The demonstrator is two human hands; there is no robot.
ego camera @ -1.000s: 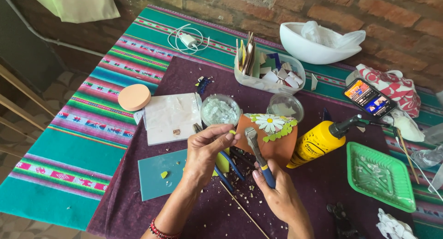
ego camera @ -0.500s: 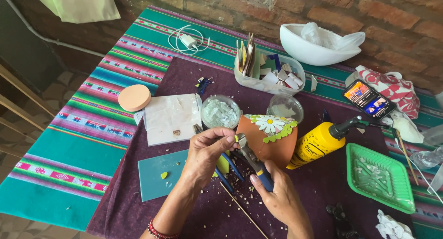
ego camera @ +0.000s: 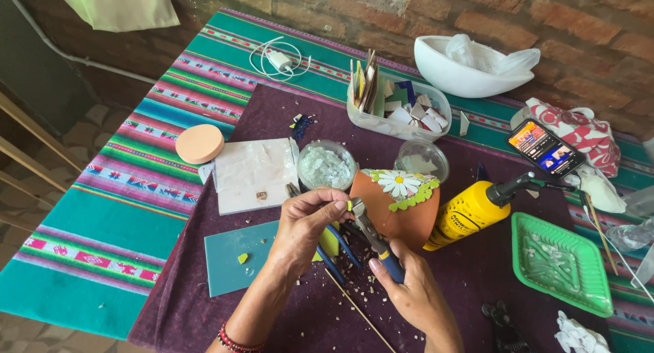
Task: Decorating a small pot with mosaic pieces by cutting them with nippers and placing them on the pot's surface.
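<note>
My left hand (ego camera: 306,227) pinches a small yellow-green tile piece (ego camera: 348,206) between thumb and fingertips. My right hand (ego camera: 409,292) grips blue-handled nippers (ego camera: 371,237), whose jaws meet that piece. Just behind them a terracotta pot (ego camera: 395,206) lies on its side, with a white daisy and green leaf mosaic on its rim. A second pair of blue-handled pliers (ego camera: 334,247) and a yellow tile lie under my left hand. A teal tile (ego camera: 231,257) with a small green chip rests to the left.
A yellow glue bottle (ego camera: 470,213) lies right of the pot, by a green tray (ego camera: 562,261). Behind stand two clear bowls (ego camera: 327,165), a tub of tile pieces (ego camera: 398,111), a white bowl (ego camera: 463,73) and a phone (ego camera: 545,147). White slab (ego camera: 252,172), round sponge (ego camera: 199,144) left.
My right hand has swung the nippers up and left, bringing the jaws to the piece pinched in my left hand. My left hand has hardly shifted.
</note>
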